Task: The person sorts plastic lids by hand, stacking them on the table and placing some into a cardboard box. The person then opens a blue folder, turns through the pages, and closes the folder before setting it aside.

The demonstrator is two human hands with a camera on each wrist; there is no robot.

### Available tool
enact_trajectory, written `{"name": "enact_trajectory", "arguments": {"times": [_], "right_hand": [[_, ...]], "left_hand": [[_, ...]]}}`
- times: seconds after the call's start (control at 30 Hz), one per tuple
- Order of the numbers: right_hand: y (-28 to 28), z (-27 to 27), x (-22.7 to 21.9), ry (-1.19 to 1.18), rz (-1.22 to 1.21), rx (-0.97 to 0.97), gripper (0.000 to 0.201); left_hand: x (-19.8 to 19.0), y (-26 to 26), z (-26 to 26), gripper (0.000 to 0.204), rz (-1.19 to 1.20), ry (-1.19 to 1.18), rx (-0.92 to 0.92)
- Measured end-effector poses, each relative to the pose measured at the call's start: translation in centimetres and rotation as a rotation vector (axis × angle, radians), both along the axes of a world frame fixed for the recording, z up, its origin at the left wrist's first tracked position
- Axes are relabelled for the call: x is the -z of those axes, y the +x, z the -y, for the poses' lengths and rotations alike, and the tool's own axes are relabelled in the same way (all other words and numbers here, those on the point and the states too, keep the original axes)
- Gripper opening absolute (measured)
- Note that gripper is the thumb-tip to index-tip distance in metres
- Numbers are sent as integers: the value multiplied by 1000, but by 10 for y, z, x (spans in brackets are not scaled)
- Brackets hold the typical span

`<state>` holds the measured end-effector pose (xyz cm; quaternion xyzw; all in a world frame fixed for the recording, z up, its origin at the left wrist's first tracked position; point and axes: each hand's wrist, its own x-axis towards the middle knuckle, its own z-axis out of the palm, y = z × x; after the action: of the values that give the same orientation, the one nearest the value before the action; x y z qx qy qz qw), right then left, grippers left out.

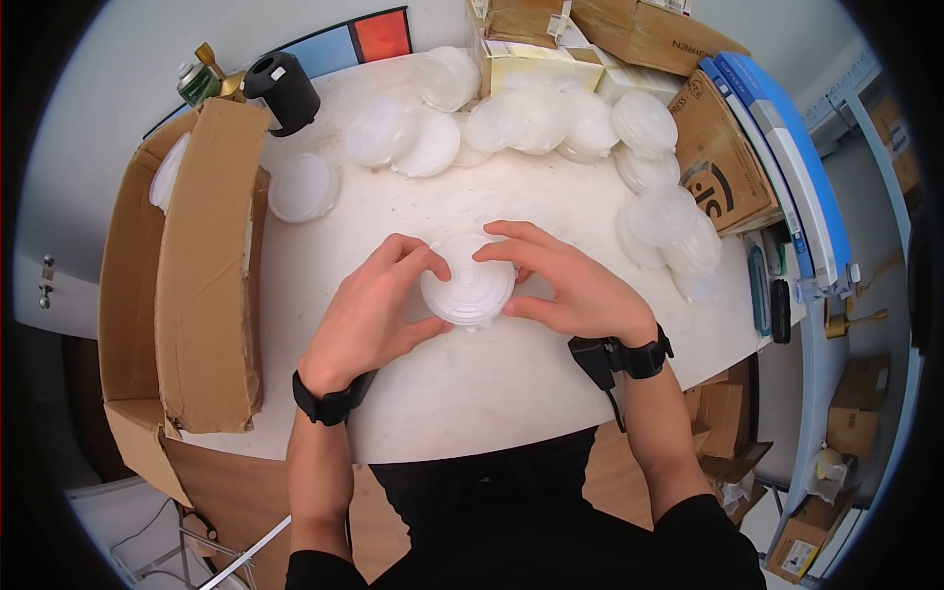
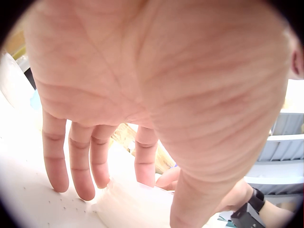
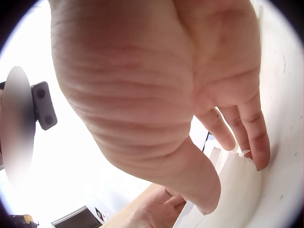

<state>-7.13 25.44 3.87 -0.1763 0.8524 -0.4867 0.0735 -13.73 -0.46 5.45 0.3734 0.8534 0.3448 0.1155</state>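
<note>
A round, translucent white lidded plastic bowl [image 1: 470,297], its lid marked with concentric rings, sits on the white table [image 1: 462,393] in front of the person. From its left side my left hand [image 1: 369,315] grips it, forefinger bent over the lid and thumb at the near rim. My right hand [image 1: 595,295] holds the opposite side, with the thumb at the right rim and the forefinger arched over the far part of the lid. The right wrist view shows fingers along the side of the bowl [image 3: 240,190].
Similar round lidded bowls [image 1: 531,118] lie in overlapping groups along the back and right. A long cardboard box [image 1: 211,275] stands at the left, beside a black canister [image 1: 282,93]. Blue and white binders [image 1: 787,157] and another carton [image 1: 723,157] line the right edge.
</note>
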Motion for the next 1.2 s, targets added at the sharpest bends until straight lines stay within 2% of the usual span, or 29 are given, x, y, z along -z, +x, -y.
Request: {"name": "enact_trajectory", "arguments": {"times": [0.17, 0.27, 0.37, 0.43, 0.53, 0.93, 1.0, 1.2], "right_hand": [[1, 1, -1, -3, 46, 20, 52], [0, 2, 1, 15, 24, 16, 53], [0, 2, 4, 39, -10, 6, 54], [-1, 2, 3, 49, -24, -6, 55], [-1, 2, 2, 44, -4, -3, 56], [-1, 3, 4, -87, -24, 5, 58], [2, -1, 2, -111, 32, 22, 56], [2, 1, -3, 6, -47, 35, 50]], "left_hand": [[-4, 2, -2, 49, -8, -10, -6], [-9, 2, -2, 52, 87, -61, -36], [-3, 2, -1, 56, 48, -46, -18], [4, 0, -1, 55, -106, 22, 27], [2, 2, -2, 54, -88, 5, 11], [3, 1, -2, 58, -80, 4, 8], [2, 1, -2, 60, -57, 4, 15], [0, 2, -3, 71, -33, 6, 31]]}}
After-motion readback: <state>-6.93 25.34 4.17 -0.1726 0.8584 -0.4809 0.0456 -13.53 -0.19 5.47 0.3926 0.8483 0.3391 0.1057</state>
